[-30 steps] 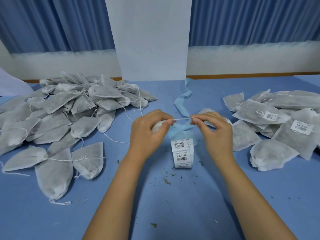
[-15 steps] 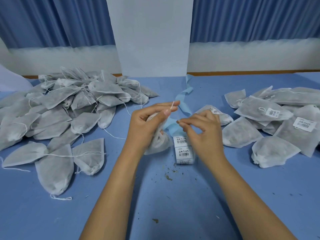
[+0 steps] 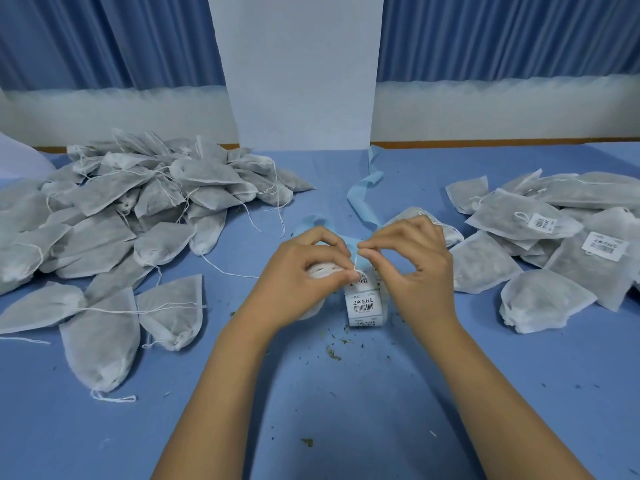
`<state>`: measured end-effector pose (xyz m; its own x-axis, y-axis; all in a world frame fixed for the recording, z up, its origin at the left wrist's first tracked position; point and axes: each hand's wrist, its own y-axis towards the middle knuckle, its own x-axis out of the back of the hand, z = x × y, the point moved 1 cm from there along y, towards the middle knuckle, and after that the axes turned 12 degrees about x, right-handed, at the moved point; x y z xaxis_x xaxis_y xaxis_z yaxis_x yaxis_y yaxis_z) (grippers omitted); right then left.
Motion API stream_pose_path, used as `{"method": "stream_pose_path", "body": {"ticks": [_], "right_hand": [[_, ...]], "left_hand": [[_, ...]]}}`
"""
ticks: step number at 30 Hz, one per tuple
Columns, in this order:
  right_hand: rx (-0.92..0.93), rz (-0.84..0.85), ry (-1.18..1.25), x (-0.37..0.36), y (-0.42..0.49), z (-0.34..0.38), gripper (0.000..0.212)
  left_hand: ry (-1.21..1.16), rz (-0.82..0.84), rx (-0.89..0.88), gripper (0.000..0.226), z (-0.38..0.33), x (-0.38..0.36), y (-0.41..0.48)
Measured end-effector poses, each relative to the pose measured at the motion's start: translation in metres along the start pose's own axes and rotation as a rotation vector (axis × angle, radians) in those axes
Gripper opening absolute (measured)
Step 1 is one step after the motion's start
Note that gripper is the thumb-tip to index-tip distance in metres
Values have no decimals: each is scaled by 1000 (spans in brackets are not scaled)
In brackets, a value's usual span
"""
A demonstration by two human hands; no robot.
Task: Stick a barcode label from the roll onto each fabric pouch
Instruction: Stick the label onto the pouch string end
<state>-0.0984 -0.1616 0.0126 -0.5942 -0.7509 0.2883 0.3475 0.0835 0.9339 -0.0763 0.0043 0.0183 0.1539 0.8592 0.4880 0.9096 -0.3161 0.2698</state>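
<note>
**Labelling station: one pouch in hand over the label roll**

Surface (image 3: 346,417): covered in blue cloth. It runs back to a pale wall hung with blue curtains (image 3: 104,39). A white panel (image 3: 301,64) stands upright straight behind the label roll.

Label roll (image 3: 363,304): white barcode labels on a pale blue liner, mid-surface, with printed labels facing the camera. All places below are taken from it.

Backing strip (image 3: 363,192): pale blue and twisted, trailing from the roll away toward the white panel.

Held pouch (image 3: 320,271): grey-white fabric, just left of the roll's top, mostly hidden inside the left hand.

Left hand (image 3: 304,271): immediately left of the roll. Its fingers curl round the held pouch, and the thumb tip lies just beside the roll's uppermost label.

Right hand (image 3: 412,261): immediately right of the roll and above it. Thumb and forefinger pinch the drawstring, and the other fingers are loosely curled.

Drawstring (image 3: 356,261): thin white cord, rising from the pouch neck to the right hand's pinch, over the roll's top.

Left heap (image 3: 138,209): many grey pouches with loose strings, well left of the roll. A few lie apart on the near side.

Right heap (image 3: 519,216): grey pouches right of the roll. Two show white barcode labels (image 3: 542,222).

Single pouch (image 3: 408,216): just behind the right hand, partly hidden by it.

Crumbs (image 3: 334,353): dark flecks on the cloth, near side of the roll.
</note>
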Motion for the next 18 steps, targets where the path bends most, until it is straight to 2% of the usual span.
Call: {"method": "stream_pose_path", "body": {"ticks": [4, 6, 10, 14, 18], "right_hand": [[-247, 26, 145, -2, -1, 1, 6], [-295, 79, 167, -5, -1, 3, 7], [-285, 145, 174, -9, -2, 12, 6], [-255, 206, 166, -9, -2, 15, 6], [-193, 84, 59, -5, -3, 15, 13]], "left_hand": [[-112, -92, -16, 17, -4, 0, -2], [-153, -176, 11, 21, -5, -1, -3], [-260, -317, 99, 19, -4, 1, -3], [-342, -313, 190, 19, -6, -2, -2], [-362, -287, 197, 22, -7, -5, -3]]}}
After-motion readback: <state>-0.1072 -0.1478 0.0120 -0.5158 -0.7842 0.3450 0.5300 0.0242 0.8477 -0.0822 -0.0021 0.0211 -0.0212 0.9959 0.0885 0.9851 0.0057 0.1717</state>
